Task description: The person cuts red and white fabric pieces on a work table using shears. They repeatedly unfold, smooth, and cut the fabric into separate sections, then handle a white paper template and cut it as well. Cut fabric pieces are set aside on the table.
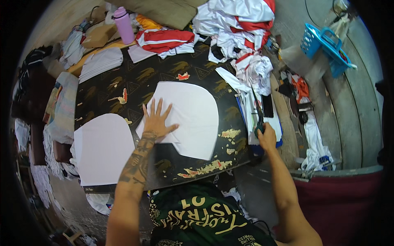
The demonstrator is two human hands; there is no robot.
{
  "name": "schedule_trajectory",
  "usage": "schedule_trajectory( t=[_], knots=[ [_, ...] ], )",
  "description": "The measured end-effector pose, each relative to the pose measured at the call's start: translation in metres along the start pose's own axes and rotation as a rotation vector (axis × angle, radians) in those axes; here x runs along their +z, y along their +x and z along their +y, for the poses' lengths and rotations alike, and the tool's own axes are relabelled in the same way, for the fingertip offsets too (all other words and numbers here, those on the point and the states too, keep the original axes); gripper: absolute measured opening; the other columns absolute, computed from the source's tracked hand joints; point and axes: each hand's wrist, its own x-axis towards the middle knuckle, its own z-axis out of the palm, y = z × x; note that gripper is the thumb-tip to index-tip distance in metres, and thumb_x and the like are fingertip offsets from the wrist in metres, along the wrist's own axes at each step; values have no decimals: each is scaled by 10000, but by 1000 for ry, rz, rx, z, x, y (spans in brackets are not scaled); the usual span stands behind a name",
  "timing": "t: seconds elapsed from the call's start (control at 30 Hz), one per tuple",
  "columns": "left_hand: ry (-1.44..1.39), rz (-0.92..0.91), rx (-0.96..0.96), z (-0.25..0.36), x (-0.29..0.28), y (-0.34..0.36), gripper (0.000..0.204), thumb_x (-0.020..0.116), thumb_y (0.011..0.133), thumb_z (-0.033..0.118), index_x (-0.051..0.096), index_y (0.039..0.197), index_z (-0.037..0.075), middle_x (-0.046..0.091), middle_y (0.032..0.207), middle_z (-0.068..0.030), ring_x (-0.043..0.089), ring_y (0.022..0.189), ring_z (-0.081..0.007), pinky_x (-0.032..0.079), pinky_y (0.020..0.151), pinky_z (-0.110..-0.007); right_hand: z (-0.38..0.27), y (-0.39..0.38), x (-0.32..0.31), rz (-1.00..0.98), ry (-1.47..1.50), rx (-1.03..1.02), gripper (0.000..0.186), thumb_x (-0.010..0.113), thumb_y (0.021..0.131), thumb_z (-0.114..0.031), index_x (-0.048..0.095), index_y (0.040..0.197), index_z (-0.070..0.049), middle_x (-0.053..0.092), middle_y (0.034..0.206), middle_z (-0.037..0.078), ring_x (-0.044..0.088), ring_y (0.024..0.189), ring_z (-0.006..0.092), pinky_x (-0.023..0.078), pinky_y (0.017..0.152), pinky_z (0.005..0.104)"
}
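My left hand (156, 122) lies flat with fingers spread on a white fabric piece (193, 110) that has a rounded edge, in the middle of the dark table. My right hand (268, 137) grips a pair of scissors (257, 110) by the dark green handle, blades pointing away from me, over a pile of papers (250, 112) at the table's right edge. A second white fabric piece (104, 149), rounded at the top, rests at the near left.
A folded white cloth stack (101, 63), a pink bottle (124, 26) and a red-and-white garment (165, 41) line the far side. White-and-red garments (234, 20) are heaped at the far right. A black flat object (267, 107) sits on the papers. A blue basket (326, 48) stands beyond.
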Motion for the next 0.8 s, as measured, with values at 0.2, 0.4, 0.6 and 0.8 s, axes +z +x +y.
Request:
schedule_trajectory(
  t=[0.2,0.4,0.6,0.8],
  knots=[
    [-354,-362,401,75,22,-56,509,809,886,380,658,1280,96,606,1341,-126,545,1316,-328,418,1124,-499,9,-8,10,-45,95,171,442,800,882,-117,617,1266,3,675,1171,213,665,1100,425,520,982,495],
    [-258,132,-6,71,80,-97,370,727,968,365,631,1159,64,616,1148,-101,592,1139,-293,473,960,-450,-90,-5,39,-224,194,-560,496,796,861,-132,671,1341,-103,621,1374,157,563,1309,392,465,1114,479],
    [-699,92,-101,81,3,-89,182,710,1008,184,626,1026,24,649,913,-165,673,838,-358,538,758,-455,-159,11,90,-322,33,-704,596,784,772,4,688,1336,-161,536,1551,141,426,1471,467,367,1228,558],
    [-836,322,-493,-25,-8,-82,92,707,1001,57,675,985,-27,703,823,-149,671,677,-230,525,652,-355,-222,99,111,-562,312,-589,257,740,899,-75,738,1155,-56,693,1274,167,590,1265,423,453,1123,460]
  ],
)
